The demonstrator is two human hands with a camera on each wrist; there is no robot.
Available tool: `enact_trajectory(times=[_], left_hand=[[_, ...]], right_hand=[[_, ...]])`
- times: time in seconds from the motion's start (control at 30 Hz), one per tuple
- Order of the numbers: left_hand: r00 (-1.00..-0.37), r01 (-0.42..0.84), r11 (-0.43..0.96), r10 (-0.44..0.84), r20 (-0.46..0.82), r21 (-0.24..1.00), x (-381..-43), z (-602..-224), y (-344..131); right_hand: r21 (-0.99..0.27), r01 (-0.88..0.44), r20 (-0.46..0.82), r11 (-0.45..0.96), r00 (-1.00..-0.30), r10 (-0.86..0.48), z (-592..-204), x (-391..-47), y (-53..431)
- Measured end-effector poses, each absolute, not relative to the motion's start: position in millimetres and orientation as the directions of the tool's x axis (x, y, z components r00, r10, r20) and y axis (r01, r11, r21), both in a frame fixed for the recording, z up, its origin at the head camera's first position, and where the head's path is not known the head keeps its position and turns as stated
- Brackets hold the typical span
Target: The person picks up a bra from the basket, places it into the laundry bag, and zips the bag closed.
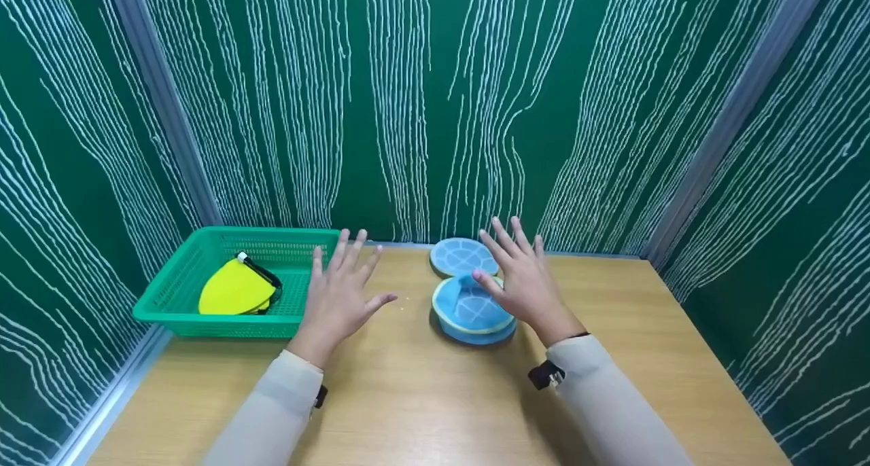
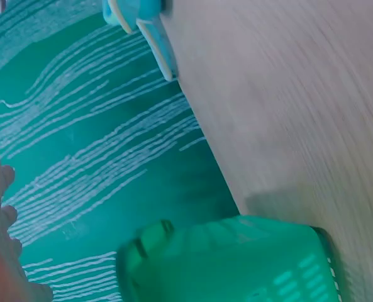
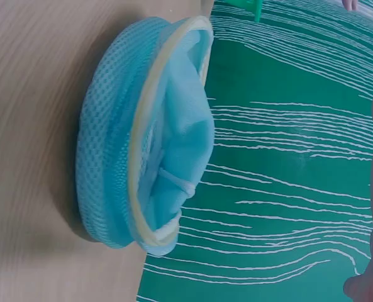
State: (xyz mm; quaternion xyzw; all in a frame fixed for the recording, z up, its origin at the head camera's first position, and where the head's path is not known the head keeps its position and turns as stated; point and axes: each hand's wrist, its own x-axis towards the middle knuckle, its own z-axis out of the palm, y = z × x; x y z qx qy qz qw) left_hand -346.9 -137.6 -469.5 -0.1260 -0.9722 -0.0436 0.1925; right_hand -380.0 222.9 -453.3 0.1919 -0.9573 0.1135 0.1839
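Note:
Both hands are held up over the table with fingers spread and nothing in them. My left hand (image 1: pixel 336 293) is beside the right end of a green plastic basket (image 1: pixel 217 327), overlapping its corner in the head view. My right hand (image 1: pixel 527 279) hovers by a round blue mesh container (image 1: pixel 476 337) with a pale yellow rim, covering part of its right side. In the right wrist view the soft mesh wall (image 3: pixel 114 145) shows, with blue fabric folded inside the rim. Behind it lies a flat round blue disc (image 1: pixel 454 257) with a pale line pattern.
Inside the basket are a yellow fan-shaped item (image 1: pixel 234 289) and a black cord (image 1: pixel 262 272) with a white end. Green panels (image 1: pixel 401 113) with white wavy lines rise behind the wooden table (image 1: pixel 408 405) and on both sides, framed by grey posts (image 1: pixel 734 106).

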Motion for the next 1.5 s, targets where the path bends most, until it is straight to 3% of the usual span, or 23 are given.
enact_trajectory(times=[0.2,0.43,0.63,0.9,1.5], left_hand=[[-0.939,0.192,0.974,0.148,0.312,0.116,-358,-478,-154],[-0.981,0.062,0.963,0.009,0.196,0.263,-367,-490,-172],[-0.994,0.004,0.943,-0.032,0.104,0.333,-370,-496,-179],[-1.000,-0.015,0.944,-0.020,0.011,0.331,-372,-495,-181],[-0.996,0.010,0.958,-0.014,0.083,0.285,-365,-495,-182]], right_hand=[[-0.145,-0.425,0.319,0.893,-0.875,-0.365,-462,-381,224],[-0.239,-0.458,0.149,0.856,-0.888,-0.434,-480,-377,216],[-0.278,-0.466,0.061,0.840,-0.881,-0.469,-498,-369,204],[-0.237,-0.506,0.018,0.829,-0.856,-0.517,-521,-364,191],[-0.229,-0.555,0.020,0.800,-0.824,-0.566,-529,-353,184]])
